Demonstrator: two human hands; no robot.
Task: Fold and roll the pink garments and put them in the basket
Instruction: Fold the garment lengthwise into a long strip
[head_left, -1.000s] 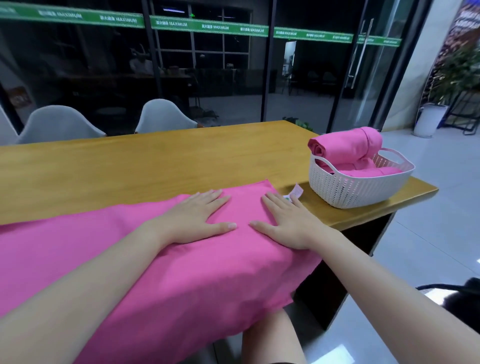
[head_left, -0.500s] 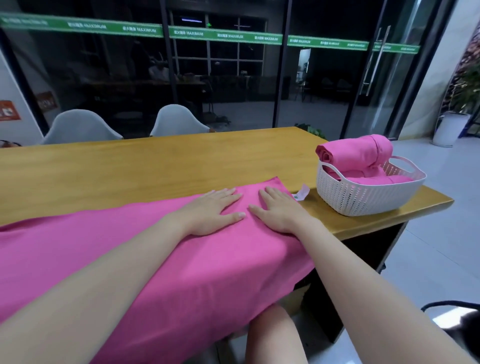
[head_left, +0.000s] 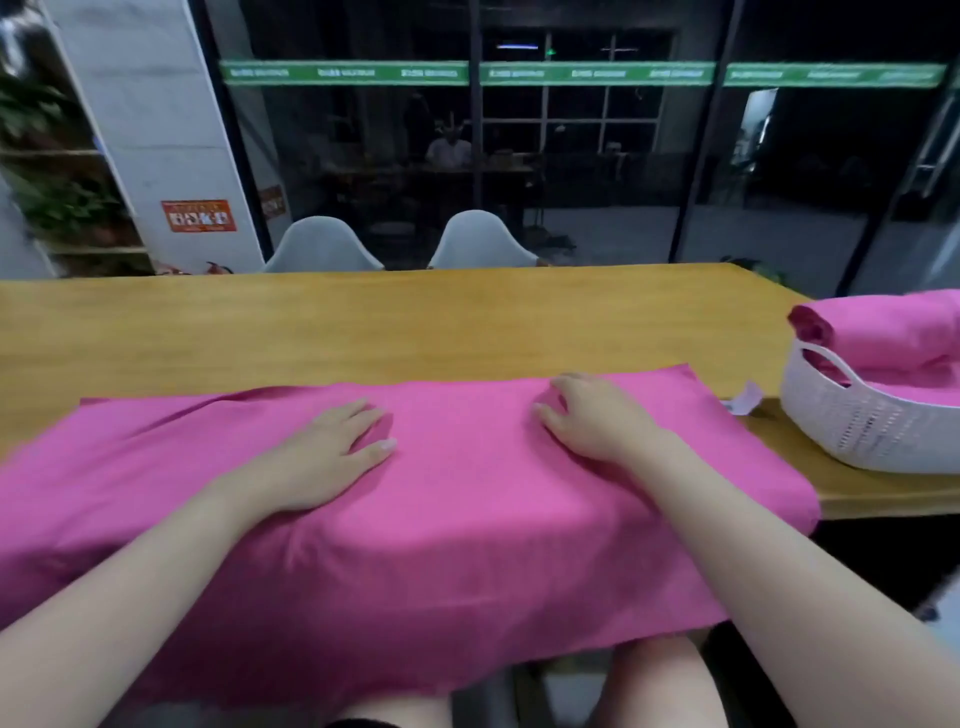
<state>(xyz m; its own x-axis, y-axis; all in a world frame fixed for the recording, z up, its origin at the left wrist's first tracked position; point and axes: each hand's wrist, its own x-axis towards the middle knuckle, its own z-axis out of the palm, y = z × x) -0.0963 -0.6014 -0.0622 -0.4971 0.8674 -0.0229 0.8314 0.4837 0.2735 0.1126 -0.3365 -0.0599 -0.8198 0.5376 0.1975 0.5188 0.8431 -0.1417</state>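
Both hands have slid apart across the pink garment (head_left: 441, 519): left hand (head_left: 322, 457) flat and open, right hand (head_left: 597, 421) pressing with fingers slightly curled. It lies smoothed on the surface (head_left: 363, 322), its near part hanging over the edge, likely ready for folding; the basket (head_left: 857, 431) already holds rolled ones.

Both forearms are bare right up to the edge of view, with no sleeve or cuff showing. The left hand (head_left: 322, 457) and the right hand (head_left: 597, 418) carry no ring, watch or bracelet. The nails look short and unpainted. Lower down, bare knees show, with a dark hem at one thigh.
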